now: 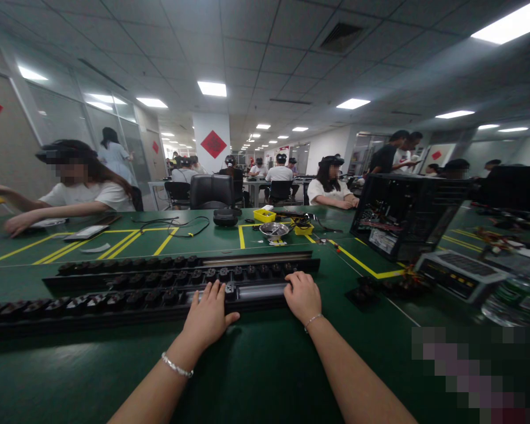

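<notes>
Both hands rest on the near rail (128,300) of two long black rails of bead-like rollers lying across the green table (256,377). The left hand (209,315) lies flat, fingers spread forward over the rollers, thumb out to the side, gripping nothing. The right hand (302,296) is curled against the rail's right end, fingers tucked over the edge; whether they pinch a part there cannot be told. Between the hands sits a bare metal stretch of the rail with no rollers on it. The far rail (181,268) lies just beyond the fingertips, parallel and apart. The step in hand appears to be steadying or seating the near rail, the left hand pressing down while the right works the end. The next move would call for a firm hold with the left and fine fingertip work with the right. An open computer case (406,215) stands well beyond the right hand; a seated person (77,188) works far to the left.
</notes>
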Action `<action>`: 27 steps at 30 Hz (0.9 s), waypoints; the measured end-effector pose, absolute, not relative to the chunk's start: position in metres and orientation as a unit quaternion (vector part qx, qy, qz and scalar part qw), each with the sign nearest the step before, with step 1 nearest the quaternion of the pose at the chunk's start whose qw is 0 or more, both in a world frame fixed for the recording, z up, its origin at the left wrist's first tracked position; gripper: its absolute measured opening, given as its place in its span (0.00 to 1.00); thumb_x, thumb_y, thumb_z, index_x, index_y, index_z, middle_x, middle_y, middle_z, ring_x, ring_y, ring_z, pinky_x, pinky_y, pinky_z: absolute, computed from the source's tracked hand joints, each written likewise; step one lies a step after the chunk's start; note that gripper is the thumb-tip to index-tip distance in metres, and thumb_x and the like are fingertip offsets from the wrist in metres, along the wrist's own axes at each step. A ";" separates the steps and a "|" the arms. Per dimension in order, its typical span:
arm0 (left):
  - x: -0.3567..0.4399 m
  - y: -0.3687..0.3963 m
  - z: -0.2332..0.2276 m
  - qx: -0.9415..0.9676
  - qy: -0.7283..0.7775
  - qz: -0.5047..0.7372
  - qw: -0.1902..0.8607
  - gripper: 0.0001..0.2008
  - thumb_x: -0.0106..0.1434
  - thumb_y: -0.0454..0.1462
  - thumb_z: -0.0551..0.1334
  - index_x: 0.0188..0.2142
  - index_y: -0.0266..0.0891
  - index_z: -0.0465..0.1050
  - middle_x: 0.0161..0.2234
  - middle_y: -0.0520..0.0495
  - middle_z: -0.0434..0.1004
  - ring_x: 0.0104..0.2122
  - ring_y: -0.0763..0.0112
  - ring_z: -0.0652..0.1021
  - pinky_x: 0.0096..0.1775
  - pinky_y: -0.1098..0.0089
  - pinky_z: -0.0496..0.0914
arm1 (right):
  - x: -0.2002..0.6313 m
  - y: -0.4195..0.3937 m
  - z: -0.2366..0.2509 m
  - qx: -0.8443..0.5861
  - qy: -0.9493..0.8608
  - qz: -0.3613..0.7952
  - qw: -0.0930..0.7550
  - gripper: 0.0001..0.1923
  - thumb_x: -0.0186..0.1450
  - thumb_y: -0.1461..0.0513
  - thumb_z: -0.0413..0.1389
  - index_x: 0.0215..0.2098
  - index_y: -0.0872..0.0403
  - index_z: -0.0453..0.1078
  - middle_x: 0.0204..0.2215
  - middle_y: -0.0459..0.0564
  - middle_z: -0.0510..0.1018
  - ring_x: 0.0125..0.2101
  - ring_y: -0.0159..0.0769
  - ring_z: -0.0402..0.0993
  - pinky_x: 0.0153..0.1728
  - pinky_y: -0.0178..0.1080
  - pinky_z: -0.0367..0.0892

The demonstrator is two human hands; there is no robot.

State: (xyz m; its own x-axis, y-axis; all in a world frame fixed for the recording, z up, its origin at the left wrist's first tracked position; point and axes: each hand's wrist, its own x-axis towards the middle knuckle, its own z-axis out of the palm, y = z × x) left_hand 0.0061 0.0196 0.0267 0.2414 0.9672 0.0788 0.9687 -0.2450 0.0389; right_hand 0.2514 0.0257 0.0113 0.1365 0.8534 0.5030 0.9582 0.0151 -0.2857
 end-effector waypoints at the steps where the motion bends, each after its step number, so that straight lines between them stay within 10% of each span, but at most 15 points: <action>1: 0.007 0.019 0.026 -0.787 -0.615 -0.046 0.010 0.39 0.56 0.53 0.52 0.61 0.33 0.49 0.63 0.38 0.46 0.62 0.54 0.49 0.58 0.50 0.48 | 0.251 0.026 0.012 -0.695 -0.652 -0.090 0.290 0.13 0.60 0.64 0.47 0.38 0.52 0.71 0.39 0.51 0.72 0.42 0.38 0.62 0.42 0.37 0.57; 27: 0.014 0.018 0.015 -0.778 -0.618 -0.085 0.075 0.34 0.54 0.54 0.56 0.59 0.51 0.53 0.61 0.36 0.52 0.60 0.47 0.54 0.51 0.51 0.57 | 0.190 0.012 0.021 -0.517 -0.807 -0.030 0.283 0.14 0.62 0.64 0.46 0.43 0.49 0.69 0.39 0.46 0.75 0.43 0.33 0.65 0.48 0.38 0.53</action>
State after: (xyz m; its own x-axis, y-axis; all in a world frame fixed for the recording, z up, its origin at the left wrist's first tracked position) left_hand 0.0142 0.0175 0.0147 0.2214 0.9487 0.2257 0.9744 -0.2247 -0.0115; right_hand 0.1897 0.0122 0.0207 -0.3047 0.8177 0.4884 0.8519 0.4633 -0.2442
